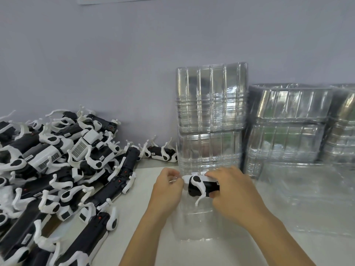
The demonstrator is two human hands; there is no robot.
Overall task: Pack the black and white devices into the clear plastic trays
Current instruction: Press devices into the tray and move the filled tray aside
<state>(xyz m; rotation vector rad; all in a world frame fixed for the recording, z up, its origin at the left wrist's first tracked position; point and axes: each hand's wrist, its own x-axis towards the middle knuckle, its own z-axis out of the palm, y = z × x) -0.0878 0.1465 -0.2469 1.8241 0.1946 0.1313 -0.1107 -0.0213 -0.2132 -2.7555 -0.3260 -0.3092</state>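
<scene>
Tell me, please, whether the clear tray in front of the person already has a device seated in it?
Not yet seated: both hands, left hand and right hand, hold the device at the far end of the clear tray, whose near part is empty.

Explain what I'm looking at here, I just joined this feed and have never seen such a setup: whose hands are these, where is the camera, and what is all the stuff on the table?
There is no machine here. A person works with bare hands, and the single picture comes from a wide-angle camera worn on the head, looking forward and down.

The right hand grips one black and white device and holds it over a clear plastic tray lying on the white table. The left hand pinches something at that tray's far edge; what exactly is too blurred to tell.

On the left lies a big pile of devices waiting to be packed. Against the wall stand stacks of empty trays, with more clear trays lying on the right.
</scene>
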